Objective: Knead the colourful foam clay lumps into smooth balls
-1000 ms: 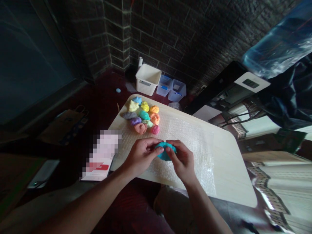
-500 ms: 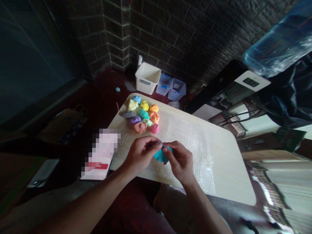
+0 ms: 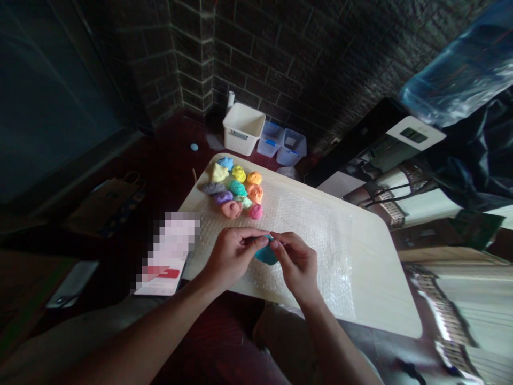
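Between my two hands is a flattened teal piece of modelling clay [image 3: 266, 255], held above the near part of the bubble wrap. My left hand [image 3: 236, 250] pinches its upper left edge between thumb and fingers. From the other side, my right hand [image 3: 295, 259] pinches the upper right edge, the two thumbs almost meeting. My fingers hide part of the clay's top edge. Beyond my hands, several coloured lumps of clay lie grouped at the table's far left, among them a pink lump [image 3: 255, 212], a reddish-brown lump [image 3: 231, 209] and a green lump [image 3: 238, 187].
Bubble wrap [image 3: 312, 235] covers the middle of the pale wooden table [image 3: 385, 272]. At its left edge is a partly blurred-out phone or tablet screen [image 3: 160, 283]. A white bin [image 3: 236, 140] and two clear boxes [image 3: 289, 155] stand on the floor by the brick wall.
My fingers have shifted along the upper edge of the teal clay, and the thumbs are closer together. Less of the clay shows now. The lumps on the table stay put.
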The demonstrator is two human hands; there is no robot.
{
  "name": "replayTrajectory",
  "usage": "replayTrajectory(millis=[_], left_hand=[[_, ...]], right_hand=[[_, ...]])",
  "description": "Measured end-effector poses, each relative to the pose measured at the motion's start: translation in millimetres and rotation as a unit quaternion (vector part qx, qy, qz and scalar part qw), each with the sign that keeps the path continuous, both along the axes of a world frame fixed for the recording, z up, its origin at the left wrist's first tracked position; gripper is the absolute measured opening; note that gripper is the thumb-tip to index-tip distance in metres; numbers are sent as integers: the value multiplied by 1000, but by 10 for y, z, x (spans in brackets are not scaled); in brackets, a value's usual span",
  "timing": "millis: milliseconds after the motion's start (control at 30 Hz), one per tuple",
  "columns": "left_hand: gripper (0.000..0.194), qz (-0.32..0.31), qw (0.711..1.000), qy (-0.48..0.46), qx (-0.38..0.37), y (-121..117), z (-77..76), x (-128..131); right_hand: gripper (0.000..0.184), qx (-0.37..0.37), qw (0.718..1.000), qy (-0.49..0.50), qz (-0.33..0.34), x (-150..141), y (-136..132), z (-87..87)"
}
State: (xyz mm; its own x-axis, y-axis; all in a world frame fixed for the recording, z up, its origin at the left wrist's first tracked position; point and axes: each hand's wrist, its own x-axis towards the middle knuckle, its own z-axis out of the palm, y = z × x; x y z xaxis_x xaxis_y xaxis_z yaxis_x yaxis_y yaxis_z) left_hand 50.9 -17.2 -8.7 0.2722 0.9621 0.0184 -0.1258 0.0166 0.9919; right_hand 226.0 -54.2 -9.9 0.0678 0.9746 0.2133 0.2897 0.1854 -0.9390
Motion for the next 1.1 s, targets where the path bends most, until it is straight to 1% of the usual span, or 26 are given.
replayTrajectory(millis=[67,167,233,333,400,467,567,667,767,867,1000,1100], left_hand=[[23,4,999,20,26,-17,9,7],[22,5,996,58,64,-37,22,8],[22,5,996,66,67,-41,18,8],[26,-1,998,50,32,-33,-23,25],[35,-7,1000,8,-6,-20,-64,49],[38,-22,998,-41,-33,-7,-96,71],[31,-45,997,-55,-38,1,-99,77],[29,-39,998,-27,-31,-5,-68,57],[30,-41,998,-17,-37,-15,-45,43],[29,-33,999,-13,-37,-20,-36,45],[23,-18,999,-17,-31,-13,-18,42],[20,-15,999,-23,-30,-12,0,34]], right_hand=[[16,-26,999,26,-13,-10,10,-8],[21,-63,995,73,-9,-33,20,4],[22,-75,992,98,-6,-43,26,15],[21,-84,988,128,-19,-32,39,8],[21,-82,983,161,-46,-9,48,-9],[22,-78,977,184,-73,14,54,-23],[24,-78,980,168,-73,28,53,-13],[24,-65,990,116,-46,19,50,25],[29,-52,994,83,-49,4,49,54],[30,-52,994,85,-50,-17,40,59],[26,-61,992,107,-20,-53,24,58],[22,-53,992,110,-15,-67,23,62]])
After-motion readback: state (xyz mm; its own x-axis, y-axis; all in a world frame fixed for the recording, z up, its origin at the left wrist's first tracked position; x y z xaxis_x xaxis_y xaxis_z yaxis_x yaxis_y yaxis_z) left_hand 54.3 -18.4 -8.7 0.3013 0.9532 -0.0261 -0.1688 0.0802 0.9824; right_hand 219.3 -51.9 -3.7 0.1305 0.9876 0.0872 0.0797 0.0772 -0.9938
